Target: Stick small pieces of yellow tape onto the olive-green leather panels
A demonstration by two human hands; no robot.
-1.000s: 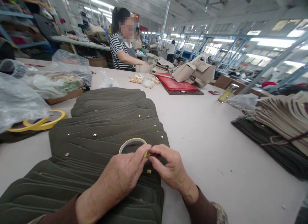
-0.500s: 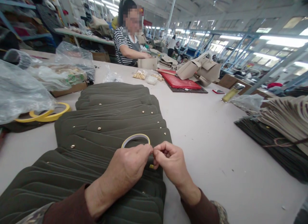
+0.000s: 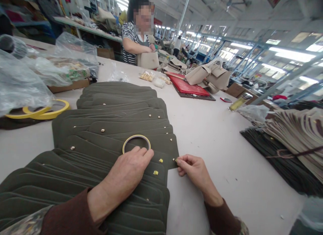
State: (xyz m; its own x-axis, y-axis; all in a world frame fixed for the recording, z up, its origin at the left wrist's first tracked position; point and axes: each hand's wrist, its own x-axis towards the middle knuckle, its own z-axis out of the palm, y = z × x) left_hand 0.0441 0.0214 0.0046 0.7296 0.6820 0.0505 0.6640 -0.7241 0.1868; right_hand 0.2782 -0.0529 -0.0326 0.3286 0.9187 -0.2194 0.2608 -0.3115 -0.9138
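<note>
Overlapping dark green flat pieces point(image 3: 83, 137) with small gold studs cover the left and middle of the table. My left hand point(image 3: 128, 174) rests over them, fingers closed on the lower edge of a narrow yellow tape roll point(image 3: 136, 137). Two small yellow tape bits, one point(image 3: 160, 160) above the other point(image 3: 155, 173), lie on the green pieces right of that hand. At the right edge of the pieces, my right hand point(image 3: 193, 166) pinches a tiny yellowish bit beside a gold stud point(image 3: 173, 160).
Wider yellow tape rolls point(image 3: 47, 110) and plastic bags point(image 3: 22, 83) lie left. A person point(image 3: 137, 36) handles a beige bag point(image 3: 148, 60) across the table. A red slab point(image 3: 189, 85), a bottle point(image 3: 239, 102) and stacked pieces point(image 3: 297, 137) are farther right.
My hands have moved apart, the right one rightward to the pieces' edge. The tape roll has shifted slightly left with my left hand. Two yellow bits now show on the green pieces.
</note>
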